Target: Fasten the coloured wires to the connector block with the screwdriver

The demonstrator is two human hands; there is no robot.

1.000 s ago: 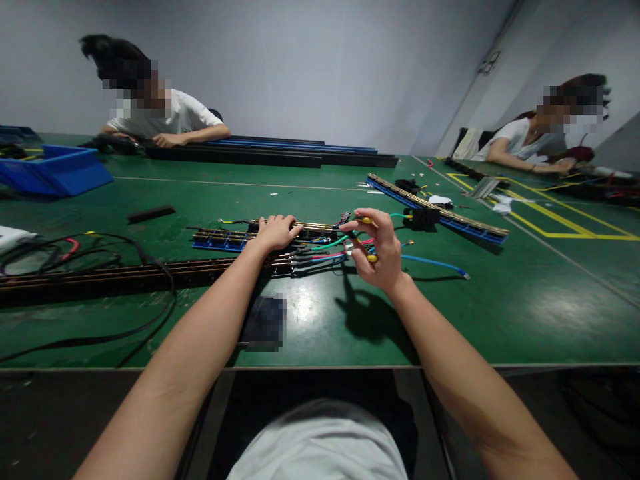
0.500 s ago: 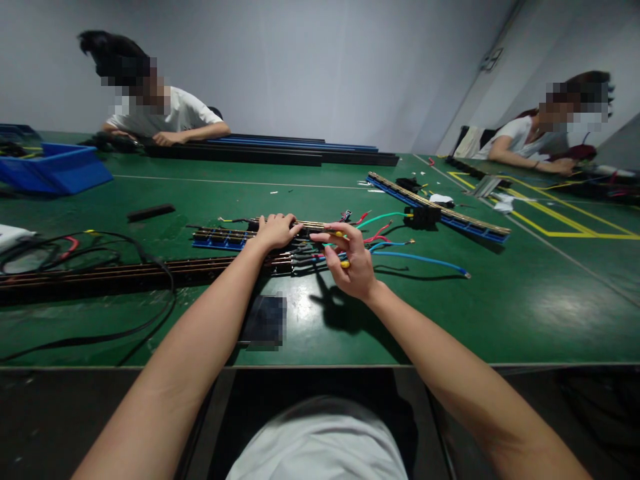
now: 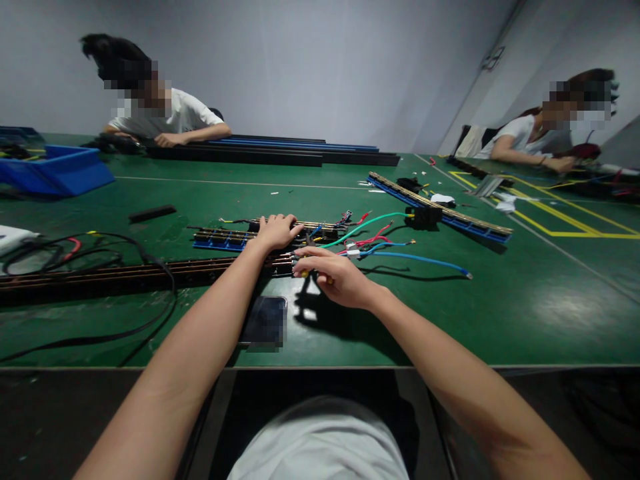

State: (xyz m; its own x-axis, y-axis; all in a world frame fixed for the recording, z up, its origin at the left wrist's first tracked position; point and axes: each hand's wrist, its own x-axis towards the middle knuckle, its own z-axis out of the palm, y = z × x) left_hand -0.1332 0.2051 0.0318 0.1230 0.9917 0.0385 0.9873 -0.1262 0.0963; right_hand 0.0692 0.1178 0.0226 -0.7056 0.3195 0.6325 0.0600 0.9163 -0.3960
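My left hand (image 3: 275, 231) lies with fingers spread over a short brass-striped rail (image 3: 320, 225), pressing on it from above. Beside it sits a short blue-based rail (image 3: 220, 238). My right hand (image 3: 336, 272) is closed around pliers with yellow handles (image 3: 305, 273), their dark jaws pointing away from me near the wire ends. A long dark rail with copper strips (image 3: 200, 269) runs in from the left and ends by my right fingers. From there spread a blue wire (image 3: 425, 257), red wires (image 3: 377, 236) and a green wire (image 3: 363, 223). My fingers partly hide the wire joints.
A phone (image 3: 265, 319) lies near the front edge. Black cable (image 3: 173, 287) loops at left, by a blue bin (image 3: 75, 170). Another blue-based rail (image 3: 450, 217) lies diagonally at right, near a black connector (image 3: 425, 217). Two co-workers sit across the table behind long dark profiles (image 3: 280, 155).
My right hand has moved left and slightly down with the pliers, turning them so the handles point toward me. A white piece on the wires now shows. My left hand stays in place.
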